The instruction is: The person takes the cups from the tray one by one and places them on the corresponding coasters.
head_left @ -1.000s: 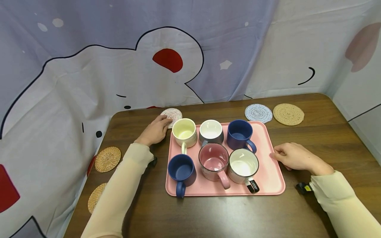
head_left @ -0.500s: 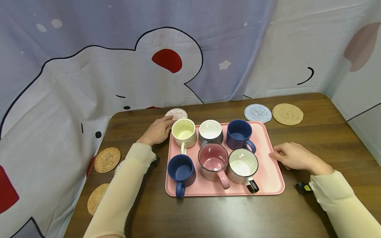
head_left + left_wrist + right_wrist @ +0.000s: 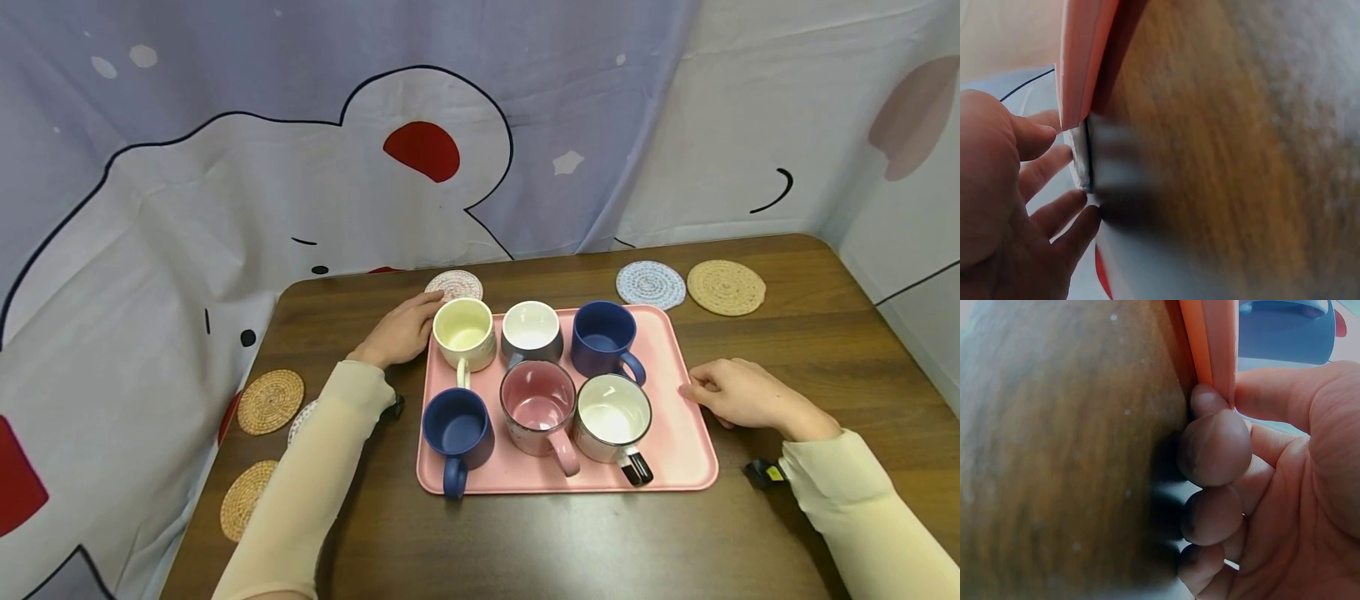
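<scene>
As R grip pinches tray, L grip touches coaster.

Two cream-sleeved arms reach forward. The left arm stretches farther, its left hand back-up with fingers relaxed and slightly spread. The right hand points inward, thumb and index finger pinching, other fingers curled.
</scene>
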A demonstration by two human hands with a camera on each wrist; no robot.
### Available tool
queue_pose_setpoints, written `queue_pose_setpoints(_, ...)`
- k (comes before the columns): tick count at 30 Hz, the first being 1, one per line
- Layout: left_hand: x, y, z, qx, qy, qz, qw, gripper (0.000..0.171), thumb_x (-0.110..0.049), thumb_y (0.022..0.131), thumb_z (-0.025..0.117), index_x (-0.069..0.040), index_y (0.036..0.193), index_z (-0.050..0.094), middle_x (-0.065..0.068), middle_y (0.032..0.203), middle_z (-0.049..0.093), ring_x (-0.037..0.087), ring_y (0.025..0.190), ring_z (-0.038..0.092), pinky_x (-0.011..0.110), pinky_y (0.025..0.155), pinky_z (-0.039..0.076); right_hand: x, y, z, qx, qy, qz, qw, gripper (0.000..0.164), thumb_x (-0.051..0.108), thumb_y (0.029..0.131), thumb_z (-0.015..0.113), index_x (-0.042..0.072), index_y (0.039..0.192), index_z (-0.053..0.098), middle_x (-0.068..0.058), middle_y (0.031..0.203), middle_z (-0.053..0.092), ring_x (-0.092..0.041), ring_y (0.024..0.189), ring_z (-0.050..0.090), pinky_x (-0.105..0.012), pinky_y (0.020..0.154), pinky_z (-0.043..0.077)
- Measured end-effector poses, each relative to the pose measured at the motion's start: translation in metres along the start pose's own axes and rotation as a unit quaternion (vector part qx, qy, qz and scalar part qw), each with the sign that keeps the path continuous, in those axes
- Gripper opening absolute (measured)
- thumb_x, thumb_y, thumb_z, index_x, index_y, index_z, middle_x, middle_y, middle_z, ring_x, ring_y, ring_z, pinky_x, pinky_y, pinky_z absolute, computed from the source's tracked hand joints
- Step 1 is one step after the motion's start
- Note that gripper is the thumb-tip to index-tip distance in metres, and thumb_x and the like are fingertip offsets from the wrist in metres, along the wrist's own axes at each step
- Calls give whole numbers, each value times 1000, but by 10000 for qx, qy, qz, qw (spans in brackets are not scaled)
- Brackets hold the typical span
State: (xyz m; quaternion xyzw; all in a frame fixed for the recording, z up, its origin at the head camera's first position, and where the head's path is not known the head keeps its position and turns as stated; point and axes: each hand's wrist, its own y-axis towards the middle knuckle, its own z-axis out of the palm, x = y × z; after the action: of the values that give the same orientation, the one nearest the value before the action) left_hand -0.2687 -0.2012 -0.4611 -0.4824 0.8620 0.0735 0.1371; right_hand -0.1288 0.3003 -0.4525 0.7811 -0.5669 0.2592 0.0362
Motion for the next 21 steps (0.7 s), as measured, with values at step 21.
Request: queue_pose_setpoints(21,-4,1,5,-142,-400,406,9983,40,-21,103,42,-11,141,49,8,153,38,31,143,33,48,117,24,0,0,0,-42,-28,-15,10000,34,40,97,56,20,69,55,10,45,47,-9,42,49,-26,50,36)
